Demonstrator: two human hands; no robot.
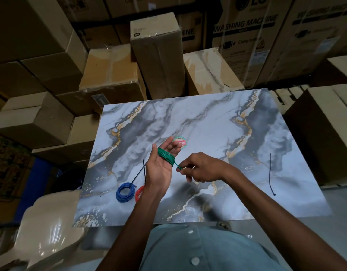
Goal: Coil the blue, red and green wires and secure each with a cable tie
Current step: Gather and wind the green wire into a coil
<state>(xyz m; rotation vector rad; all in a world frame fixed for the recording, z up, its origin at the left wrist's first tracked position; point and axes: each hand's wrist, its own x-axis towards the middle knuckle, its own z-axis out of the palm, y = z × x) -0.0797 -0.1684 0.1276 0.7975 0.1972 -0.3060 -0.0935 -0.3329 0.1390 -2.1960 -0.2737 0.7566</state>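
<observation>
The green wire (165,155) is wound in several turns around the straight fingers of my left hand (160,165), which is raised palm up above the marble board (207,122). My right hand (200,168) pinches the wire's free end just right of the coil. A blue coil (125,192) lies on the board at the front left with a black cable tie (138,173) around it. A red coil (139,192) sits beside it, partly hidden by my left forearm, with a tie sticking up. A loose black cable tie (270,173) lies on the board's right side.
Cardboard boxes (157,55) are stacked behind and on both sides of the board. A round sticker (181,142) shows on the board behind my left fingers. A pale plastic chair (47,227) stands at the lower left.
</observation>
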